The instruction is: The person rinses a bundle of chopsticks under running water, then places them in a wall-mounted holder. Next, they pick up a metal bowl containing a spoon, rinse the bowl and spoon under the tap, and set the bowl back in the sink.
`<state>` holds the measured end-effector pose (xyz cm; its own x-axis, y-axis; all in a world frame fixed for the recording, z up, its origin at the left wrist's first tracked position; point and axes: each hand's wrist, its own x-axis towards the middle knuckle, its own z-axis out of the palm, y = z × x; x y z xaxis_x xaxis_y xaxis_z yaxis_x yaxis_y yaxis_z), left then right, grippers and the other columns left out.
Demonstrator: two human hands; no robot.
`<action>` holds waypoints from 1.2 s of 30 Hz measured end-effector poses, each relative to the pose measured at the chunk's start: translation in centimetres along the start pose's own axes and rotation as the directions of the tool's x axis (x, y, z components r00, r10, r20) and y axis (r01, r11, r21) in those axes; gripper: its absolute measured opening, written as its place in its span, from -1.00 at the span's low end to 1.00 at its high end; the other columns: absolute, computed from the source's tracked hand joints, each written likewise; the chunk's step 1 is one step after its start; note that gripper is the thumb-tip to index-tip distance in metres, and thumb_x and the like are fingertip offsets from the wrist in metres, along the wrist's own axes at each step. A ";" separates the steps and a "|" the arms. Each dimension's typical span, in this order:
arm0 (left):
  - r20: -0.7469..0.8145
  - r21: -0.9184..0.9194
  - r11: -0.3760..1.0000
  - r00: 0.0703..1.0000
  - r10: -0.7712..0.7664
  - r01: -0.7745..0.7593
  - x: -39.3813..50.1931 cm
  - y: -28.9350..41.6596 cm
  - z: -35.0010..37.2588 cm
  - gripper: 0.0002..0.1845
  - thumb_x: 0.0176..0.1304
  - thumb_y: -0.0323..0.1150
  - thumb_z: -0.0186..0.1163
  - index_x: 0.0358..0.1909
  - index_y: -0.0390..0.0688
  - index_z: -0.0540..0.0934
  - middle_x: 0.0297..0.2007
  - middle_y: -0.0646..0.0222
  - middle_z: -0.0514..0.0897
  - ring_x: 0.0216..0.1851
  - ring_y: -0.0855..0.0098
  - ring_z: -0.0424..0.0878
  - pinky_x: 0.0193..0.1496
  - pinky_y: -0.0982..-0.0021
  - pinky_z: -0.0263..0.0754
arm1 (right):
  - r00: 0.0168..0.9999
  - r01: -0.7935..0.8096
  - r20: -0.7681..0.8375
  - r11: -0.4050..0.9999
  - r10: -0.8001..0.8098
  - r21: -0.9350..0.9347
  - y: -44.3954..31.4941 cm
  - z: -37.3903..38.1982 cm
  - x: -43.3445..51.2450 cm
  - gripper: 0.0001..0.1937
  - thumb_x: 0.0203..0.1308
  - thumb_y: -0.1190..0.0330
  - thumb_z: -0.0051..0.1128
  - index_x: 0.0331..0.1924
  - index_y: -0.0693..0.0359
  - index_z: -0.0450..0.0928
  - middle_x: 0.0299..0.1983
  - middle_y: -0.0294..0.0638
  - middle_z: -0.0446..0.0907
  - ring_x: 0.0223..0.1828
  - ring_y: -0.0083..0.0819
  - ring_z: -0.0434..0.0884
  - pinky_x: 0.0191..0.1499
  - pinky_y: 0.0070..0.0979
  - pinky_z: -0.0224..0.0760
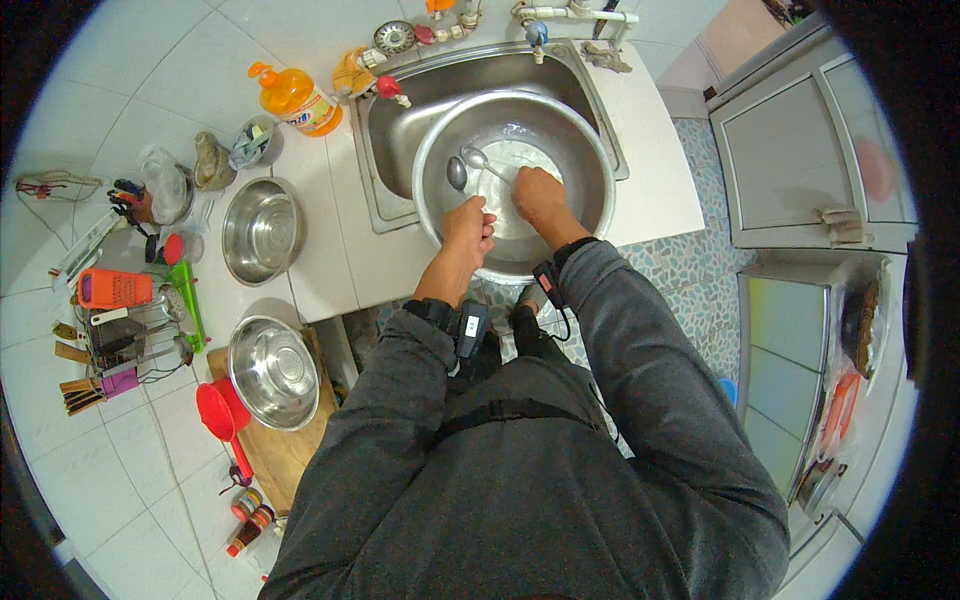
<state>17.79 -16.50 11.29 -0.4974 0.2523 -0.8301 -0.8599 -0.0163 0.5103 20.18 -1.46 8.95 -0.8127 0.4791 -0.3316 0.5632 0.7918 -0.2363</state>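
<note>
A large round metal basin (429,139) sits over the front of the stainless steel sink (386,142), its rim reaching past the counter edge. Both of my hands are inside it. My right hand (540,199) is closed around the handle end of a metal spoon (475,157), whose bowl points up and left. A second, darker spoon bowl (456,173) lies just beyond my left hand (468,231). The left fingers are curled, and whether they hold that spoon's handle is hidden. The basin bottom looks shiny and wet.
An orange soap pump bottle (304,101) stands left of the sink. Further left are a steel bowl (261,232), a steel colander (274,373) and a red plastic dipper (223,410) by a wooden board (274,457). A blue-handled tap (537,35) and a red-handled tap (388,87) project near the sink.
</note>
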 end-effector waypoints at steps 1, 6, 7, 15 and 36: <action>0.010 0.008 1.000 1.000 0.011 -0.011 0.1 0.0 0.1 -0.76 0.36 -0.17 0.13 -0.37 -0.08 0.38 -0.39 0.36 0.52 -0.64 0.62 0.24 -0.70 0.52 0.00 | 0.999 -0.022 0.027 1.000 0.023 -0.004 -0.1 -0.2 -0.2 -0.73 0.19 0.38 0.10 -0.07 0.26 0.67 -0.07 0.07 0.72 -0.04 -0.05 0.74 0.00 -0.21 0.61; 0.036 -0.010 1.000 0.999 0.019 -0.018 0.6 0.1 0.6 -0.73 0.36 -0.12 0.13 -0.37 -0.10 0.45 -0.35 0.36 0.56 -0.66 0.63 0.18 -0.68 0.54 -0.01 | 0.999 -0.001 0.045 0.998 -0.001 0.056 -0.2 -0.1 -0.5 -0.72 0.15 0.33 0.13 -0.12 0.29 0.69 -0.11 0.10 0.71 -0.04 -0.01 0.73 0.02 -0.19 0.59; 0.018 -0.004 1.000 1.000 0.015 -0.015 0.6 0.1 0.7 -0.74 0.36 -0.12 0.13 -0.34 -0.11 0.48 -0.34 0.36 0.57 -0.67 0.63 0.17 -0.68 0.54 -0.01 | 1.000 0.006 0.009 0.997 -0.007 0.080 -0.2 0.5 -0.5 -0.72 0.15 0.32 0.12 -0.14 0.30 0.69 -0.14 0.12 0.72 -0.05 0.02 0.73 0.02 -0.17 0.59; -0.025 0.109 0.990 0.996 0.088 -0.085 0.8 0.3 1.3 -0.86 0.28 -0.32 0.18 -0.17 -0.11 0.58 -0.37 0.43 0.56 -0.65 0.68 0.17 -0.67 0.56 -0.01 | 0.949 -0.097 0.300 0.812 -0.100 0.576 1.9 3.4 1.8 -0.82 0.18 0.31 0.22 -0.32 0.27 0.69 -0.39 -0.03 0.71 -0.45 -0.30 0.67 -0.45 -0.35 0.47; 0.068 0.495 0.852 0.985 0.157 -0.170 1.1 0.5 1.0 -0.74 0.23 -0.44 0.28 -0.04 -0.24 0.60 -0.38 0.25 0.74 -0.69 0.64 0.27 -0.69 0.51 0.06 | 0.757 -0.639 0.638 -0.045 0.142 0.768 1.3 3.6 -1.1 -0.84 0.28 0.26 0.29 -0.41 0.09 0.63 -0.63 -0.40 0.46 -0.66 -0.57 0.37 -0.61 -0.55 0.22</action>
<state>16.98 -15.24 10.85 -0.6168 0.3118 -0.7227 -0.5914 0.4222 0.6870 22.32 -2.34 5.73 -0.4399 0.2340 -0.8670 0.6083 -0.6326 -0.4793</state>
